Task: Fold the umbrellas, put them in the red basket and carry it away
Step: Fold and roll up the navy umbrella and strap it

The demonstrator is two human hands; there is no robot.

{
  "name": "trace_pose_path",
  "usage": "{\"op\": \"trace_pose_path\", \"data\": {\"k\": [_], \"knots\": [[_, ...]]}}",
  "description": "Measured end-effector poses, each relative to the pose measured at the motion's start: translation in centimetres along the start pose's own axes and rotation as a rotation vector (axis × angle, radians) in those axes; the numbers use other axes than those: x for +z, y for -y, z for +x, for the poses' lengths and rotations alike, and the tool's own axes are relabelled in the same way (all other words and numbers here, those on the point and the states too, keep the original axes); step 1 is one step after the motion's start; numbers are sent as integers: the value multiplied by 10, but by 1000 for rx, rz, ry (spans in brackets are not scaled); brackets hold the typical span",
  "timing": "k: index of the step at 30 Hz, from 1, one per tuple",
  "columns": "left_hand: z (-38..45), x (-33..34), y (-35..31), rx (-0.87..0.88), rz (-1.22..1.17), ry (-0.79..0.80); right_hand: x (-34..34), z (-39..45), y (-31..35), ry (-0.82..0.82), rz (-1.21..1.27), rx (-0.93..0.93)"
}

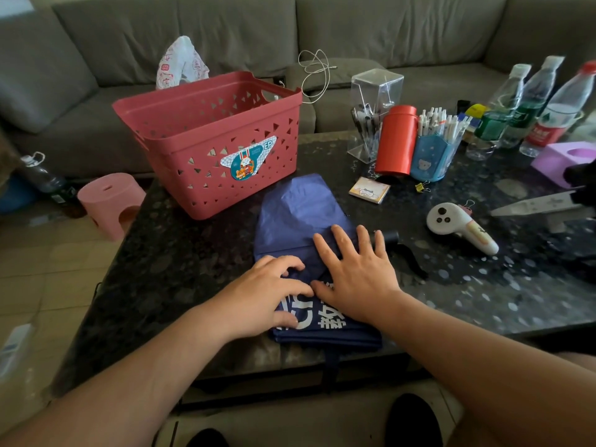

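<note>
The blue umbrella (300,221) lies flat on the dark table (167,253), just near of the red basket (209,140), with its black handle (388,237) pointing to the right and white letters on the near part of the cloth. The right hand (351,269) presses on the cloth with straight, spread fingers and holds nothing, while the left hand (267,291) beside it touches the cloth with curled fingers that seem to gather a fold. To the right stand a red canister (395,140), a blue pen holder (432,156) and three bottles (532,101), a white controller (458,227) lies nearer, and a grey sofa (290,33) is on the far side.
</note>
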State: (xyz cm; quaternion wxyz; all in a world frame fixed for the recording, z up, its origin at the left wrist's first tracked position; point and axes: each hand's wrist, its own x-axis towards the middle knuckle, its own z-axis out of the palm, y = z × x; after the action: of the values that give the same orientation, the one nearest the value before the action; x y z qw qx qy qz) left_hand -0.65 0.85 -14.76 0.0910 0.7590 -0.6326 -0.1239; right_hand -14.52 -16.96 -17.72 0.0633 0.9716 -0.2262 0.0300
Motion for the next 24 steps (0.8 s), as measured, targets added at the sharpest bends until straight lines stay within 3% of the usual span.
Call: {"op": "trace_pose_path", "data": {"k": [3, 4, 9, 11, 14, 19, 24], "knots": [[3, -10, 5, -13, -72, 6, 1, 0, -1, 24, -4, -2], [5, -15, 7, -40, -173, -59, 1, 0, -1, 22, 2, -1], [32, -32, 41, -478, -531, -667, 0, -1, 1, 35, 28, 3], [44, -35, 50, -629, -761, -651, -1, -2, 1, 35, 41, 9], [59, -38, 52, -688, -1076, -520, -3, -2, -1, 48, 63, 5], [72, -46, 40, -683, -1273, -465, -15, -2, -12, 23, 161, -43], [71, -47, 29, -611, -1319, -583, -25, 0, -32, -29, 388, -22]]}}
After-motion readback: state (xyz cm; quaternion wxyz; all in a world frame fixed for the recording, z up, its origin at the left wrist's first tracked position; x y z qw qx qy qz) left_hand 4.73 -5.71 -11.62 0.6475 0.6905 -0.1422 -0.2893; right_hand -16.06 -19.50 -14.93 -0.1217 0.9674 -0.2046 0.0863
